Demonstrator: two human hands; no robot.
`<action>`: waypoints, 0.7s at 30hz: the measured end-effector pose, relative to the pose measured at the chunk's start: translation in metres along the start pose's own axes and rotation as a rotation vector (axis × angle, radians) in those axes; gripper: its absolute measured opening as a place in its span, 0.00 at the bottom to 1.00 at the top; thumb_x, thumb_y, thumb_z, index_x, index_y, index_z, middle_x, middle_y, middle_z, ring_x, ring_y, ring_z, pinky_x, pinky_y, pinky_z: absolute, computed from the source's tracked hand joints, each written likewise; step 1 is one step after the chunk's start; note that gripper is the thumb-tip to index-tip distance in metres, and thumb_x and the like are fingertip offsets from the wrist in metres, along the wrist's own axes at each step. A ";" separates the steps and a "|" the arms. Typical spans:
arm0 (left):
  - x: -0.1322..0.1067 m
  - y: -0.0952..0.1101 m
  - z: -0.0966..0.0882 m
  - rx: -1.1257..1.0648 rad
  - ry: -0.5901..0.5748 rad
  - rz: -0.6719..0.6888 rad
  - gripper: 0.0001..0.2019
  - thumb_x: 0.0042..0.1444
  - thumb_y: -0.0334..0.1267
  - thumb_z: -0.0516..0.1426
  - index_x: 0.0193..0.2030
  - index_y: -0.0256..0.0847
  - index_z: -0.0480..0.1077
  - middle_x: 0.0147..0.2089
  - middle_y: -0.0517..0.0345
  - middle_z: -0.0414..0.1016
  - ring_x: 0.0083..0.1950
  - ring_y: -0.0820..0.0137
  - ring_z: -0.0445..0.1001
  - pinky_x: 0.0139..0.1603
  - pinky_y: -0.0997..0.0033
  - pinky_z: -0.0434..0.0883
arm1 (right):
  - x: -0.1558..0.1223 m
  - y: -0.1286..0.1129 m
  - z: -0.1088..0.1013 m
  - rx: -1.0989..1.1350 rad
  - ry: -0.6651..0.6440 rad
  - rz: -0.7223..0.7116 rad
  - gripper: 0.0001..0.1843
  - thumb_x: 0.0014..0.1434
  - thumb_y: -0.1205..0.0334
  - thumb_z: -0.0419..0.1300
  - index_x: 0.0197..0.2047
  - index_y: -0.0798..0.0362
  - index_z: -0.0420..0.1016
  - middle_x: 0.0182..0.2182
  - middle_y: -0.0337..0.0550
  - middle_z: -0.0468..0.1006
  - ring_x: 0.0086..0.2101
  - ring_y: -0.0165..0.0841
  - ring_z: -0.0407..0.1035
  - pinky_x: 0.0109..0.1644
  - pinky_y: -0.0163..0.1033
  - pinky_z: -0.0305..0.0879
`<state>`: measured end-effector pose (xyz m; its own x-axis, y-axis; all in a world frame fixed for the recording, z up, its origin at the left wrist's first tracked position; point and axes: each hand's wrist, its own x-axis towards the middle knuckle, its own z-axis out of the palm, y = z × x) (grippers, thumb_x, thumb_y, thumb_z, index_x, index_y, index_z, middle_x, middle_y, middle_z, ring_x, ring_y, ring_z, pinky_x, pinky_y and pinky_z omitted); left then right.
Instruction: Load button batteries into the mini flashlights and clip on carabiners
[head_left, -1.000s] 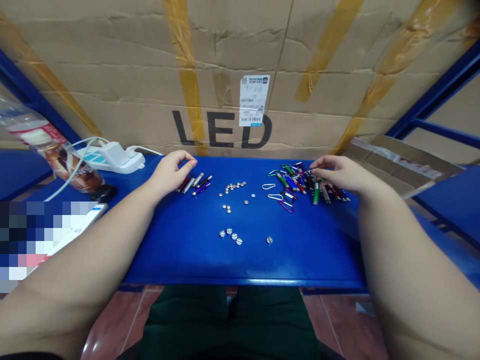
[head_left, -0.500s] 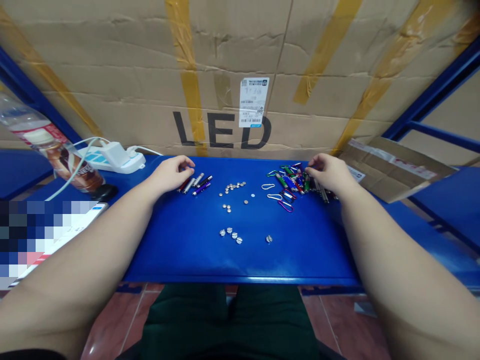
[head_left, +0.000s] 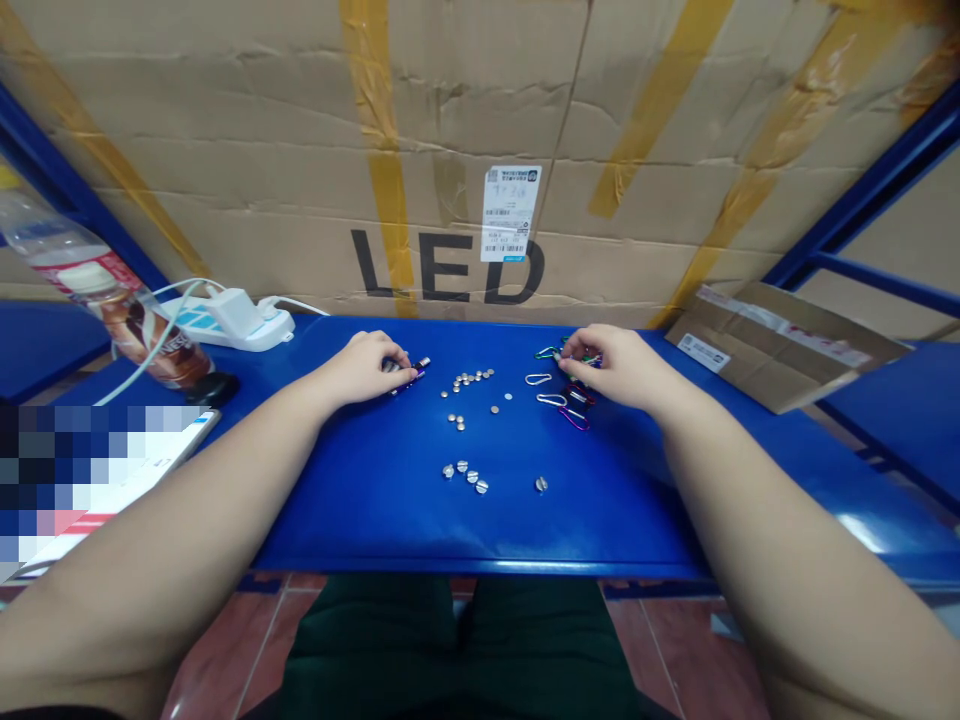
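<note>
The left hand (head_left: 375, 370) rests left of the frame's centre with its fingers curled, the thumb lying beside a purple tube (head_left: 421, 370) whose end sticks out past the fingertips. The right hand (head_left: 609, 366), right of centre, bends its fingers down over a cluster of carabiner clips (head_left: 551, 400). Both hands hide what lies beneath them, so I cannot tell whether either one is gripping anything.

Between them on the blue tabletop (head_left: 360, 510) sit small round discs (head_left: 466, 379), with slotted metal caps (head_left: 472, 477) nearer the bottom of the frame. A cardboard box (head_left: 780, 345) stands at right, a bottle (head_left: 161, 335) at left.

The tube looks light, stiff and smooth, likely to roll or slip, so a thumb-and-finger pinch around its middle should suit. The clips seem light too, best lifted by the rim; the discs, being thin, probably need fingertips at the edge.
</note>
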<state>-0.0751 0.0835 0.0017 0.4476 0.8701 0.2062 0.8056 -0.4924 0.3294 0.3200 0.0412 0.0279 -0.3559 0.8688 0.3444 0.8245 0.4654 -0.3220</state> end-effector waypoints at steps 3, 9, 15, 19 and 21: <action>0.001 0.002 0.000 0.048 -0.015 -0.031 0.23 0.55 0.62 0.60 0.38 0.43 0.82 0.44 0.47 0.79 0.48 0.54 0.72 0.58 0.50 0.68 | -0.001 -0.002 0.003 0.030 -0.032 -0.030 0.08 0.61 0.55 0.63 0.37 0.51 0.78 0.36 0.44 0.82 0.36 0.39 0.74 0.41 0.42 0.65; 0.000 0.012 0.005 0.153 -0.047 -0.130 0.22 0.59 0.59 0.58 0.38 0.41 0.81 0.48 0.45 0.76 0.54 0.51 0.69 0.61 0.49 0.65 | 0.000 -0.020 0.009 0.034 -0.139 -0.132 0.09 0.64 0.57 0.63 0.41 0.53 0.81 0.38 0.47 0.82 0.38 0.39 0.75 0.44 0.43 0.68; -0.005 0.033 -0.001 0.074 0.070 0.067 0.15 0.62 0.51 0.59 0.44 0.42 0.76 0.48 0.50 0.77 0.52 0.54 0.70 0.55 0.53 0.67 | 0.002 -0.053 0.034 0.053 -0.306 -0.341 0.11 0.67 0.61 0.64 0.50 0.51 0.84 0.46 0.49 0.83 0.47 0.42 0.75 0.56 0.48 0.70; -0.008 0.049 -0.006 -0.075 0.094 0.268 0.11 0.63 0.48 0.61 0.43 0.42 0.73 0.44 0.55 0.79 0.46 0.61 0.74 0.50 0.61 0.68 | 0.004 -0.060 0.046 0.046 -0.324 -0.420 0.09 0.67 0.66 0.63 0.47 0.52 0.85 0.44 0.48 0.84 0.46 0.41 0.74 0.56 0.49 0.69; -0.009 0.055 -0.005 -0.116 0.092 0.324 0.11 0.64 0.47 0.61 0.42 0.42 0.73 0.43 0.55 0.79 0.46 0.62 0.74 0.48 0.63 0.68 | 0.005 -0.060 0.047 0.048 -0.317 -0.443 0.07 0.66 0.67 0.63 0.44 0.53 0.84 0.42 0.48 0.84 0.45 0.41 0.74 0.55 0.49 0.69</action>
<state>-0.0369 0.0480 0.0227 0.6317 0.6655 0.3975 0.5757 -0.7462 0.3344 0.2484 0.0254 0.0079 -0.7857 0.5930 0.1759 0.5474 0.7991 -0.2487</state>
